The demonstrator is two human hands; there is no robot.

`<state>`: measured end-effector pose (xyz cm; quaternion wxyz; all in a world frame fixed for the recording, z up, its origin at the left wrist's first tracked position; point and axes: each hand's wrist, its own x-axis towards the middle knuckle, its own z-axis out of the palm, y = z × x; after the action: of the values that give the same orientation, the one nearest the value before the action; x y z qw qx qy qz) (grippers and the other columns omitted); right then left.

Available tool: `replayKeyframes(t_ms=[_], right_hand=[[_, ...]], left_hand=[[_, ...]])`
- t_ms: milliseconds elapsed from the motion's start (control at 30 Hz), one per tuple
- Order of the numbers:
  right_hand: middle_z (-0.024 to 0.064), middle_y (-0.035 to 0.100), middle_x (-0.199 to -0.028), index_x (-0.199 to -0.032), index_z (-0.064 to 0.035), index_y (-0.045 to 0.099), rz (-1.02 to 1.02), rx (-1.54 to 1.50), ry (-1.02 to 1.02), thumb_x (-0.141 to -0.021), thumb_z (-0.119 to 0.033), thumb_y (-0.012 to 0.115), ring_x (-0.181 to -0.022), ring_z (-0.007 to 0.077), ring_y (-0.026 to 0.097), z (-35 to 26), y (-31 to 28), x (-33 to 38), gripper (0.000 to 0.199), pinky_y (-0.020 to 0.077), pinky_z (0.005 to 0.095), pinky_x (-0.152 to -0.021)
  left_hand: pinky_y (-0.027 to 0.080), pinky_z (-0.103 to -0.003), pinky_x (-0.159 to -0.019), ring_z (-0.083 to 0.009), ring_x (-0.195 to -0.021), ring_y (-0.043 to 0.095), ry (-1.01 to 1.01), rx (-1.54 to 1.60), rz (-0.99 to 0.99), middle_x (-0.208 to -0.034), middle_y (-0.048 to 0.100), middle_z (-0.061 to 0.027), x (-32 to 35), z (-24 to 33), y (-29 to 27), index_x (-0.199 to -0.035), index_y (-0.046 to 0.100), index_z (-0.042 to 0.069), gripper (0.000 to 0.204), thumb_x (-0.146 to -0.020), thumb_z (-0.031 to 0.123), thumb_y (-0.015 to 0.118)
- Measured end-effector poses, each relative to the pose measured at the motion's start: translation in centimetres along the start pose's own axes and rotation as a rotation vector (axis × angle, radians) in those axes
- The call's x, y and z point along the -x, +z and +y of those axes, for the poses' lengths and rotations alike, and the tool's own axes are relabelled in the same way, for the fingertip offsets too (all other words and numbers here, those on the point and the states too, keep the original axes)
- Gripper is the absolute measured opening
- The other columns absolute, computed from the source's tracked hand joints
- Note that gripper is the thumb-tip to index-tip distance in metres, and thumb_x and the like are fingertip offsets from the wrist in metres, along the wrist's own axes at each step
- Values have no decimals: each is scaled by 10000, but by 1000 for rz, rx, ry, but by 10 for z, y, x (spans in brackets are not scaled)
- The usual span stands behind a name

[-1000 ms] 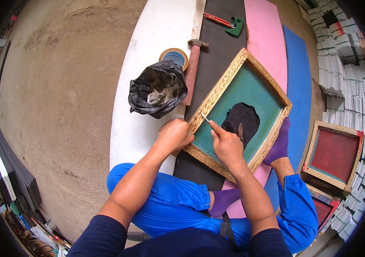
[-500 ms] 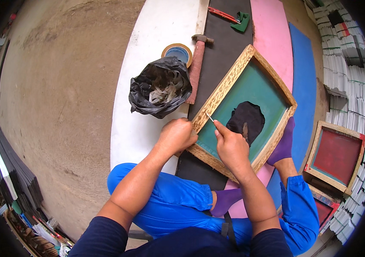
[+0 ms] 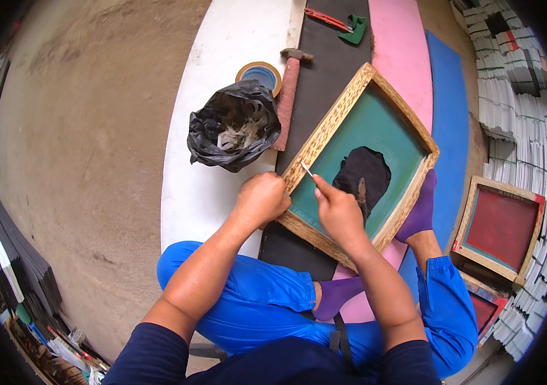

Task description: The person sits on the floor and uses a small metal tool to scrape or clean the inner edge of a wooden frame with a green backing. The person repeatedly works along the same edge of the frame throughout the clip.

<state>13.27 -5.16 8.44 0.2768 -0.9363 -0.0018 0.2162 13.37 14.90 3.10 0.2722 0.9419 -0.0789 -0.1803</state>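
Note:
A wooden frame (image 3: 328, 123) with teal mesh stretched inside lies tilted before me, its rails covered in small dark marks. My left hand (image 3: 262, 199) is closed around the frame's near left corner, thumb side against the rail. In my right hand (image 3: 339, 215) is a thin metal-tipped tool (image 3: 307, 170), its handle mostly hidden by my fingers. The tip touches the left rail, just beyond my left hand. On the mesh rests a black cloth (image 3: 370, 168), with a brownish pointed thing (image 3: 361, 190) on it, partly behind my right hand.
Left of the frame stand a crumpled black plastic bag (image 3: 206, 135) with scraps, a tape roll (image 3: 276, 78) and a hammer (image 3: 288, 99). A red cutter (image 3: 328, 19) and a green piece (image 3: 354, 31) lie farther off. My foot (image 3: 420, 208) is against the frame's right side; a red-mesh frame (image 3: 503, 224) leans beyond.
The whole view has shifted slightly, so everything sits a little farther left. More of the brownish thing shows beside my right hand. Both hands keep their holds, the tool tip still at the left rail.

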Motion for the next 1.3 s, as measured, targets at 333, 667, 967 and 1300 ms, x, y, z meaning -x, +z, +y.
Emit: replayKeyframes(t_ms=[333,667,967,1300], right_hand=[[192,761,-910,-1438,-179,673,62,350,-153,-1044,-182,642,-721,351,747,24,23,4,395,595,422,-685],[161,797,-1009,-1438,-136,668,145,-300,-253,-1067,-211,643,-762,224,750,59,46,-7,379,561,343,-724],[60,693,-766,-1494,-150,629,-329,-1033,337,-1101,-250,613,-535,96,568,53,27,-10,406,457,251,-495],[53,649,-708,-1454,-197,669,-327,-1046,443,-1096,-305,609,-450,127,476,47,13,-14,379,388,283,-440]], left_hand=[[610,-509,-764,-448,-783,735,-44,1,-75,-831,716,-284,-1,1,-6,-794,742,-80,333,-768,252,732],[602,-513,-762,-449,-779,729,-49,27,-82,-821,712,-285,-2,0,-7,-784,734,-71,327,-755,254,744],[610,-505,-736,-441,-743,731,-16,27,-50,-779,707,-286,-2,-2,-6,-781,746,-72,323,-753,249,730],[598,-522,-765,-447,-786,730,-67,53,-99,-800,711,-289,-3,1,-10,-815,741,-57,344,-765,282,765]])
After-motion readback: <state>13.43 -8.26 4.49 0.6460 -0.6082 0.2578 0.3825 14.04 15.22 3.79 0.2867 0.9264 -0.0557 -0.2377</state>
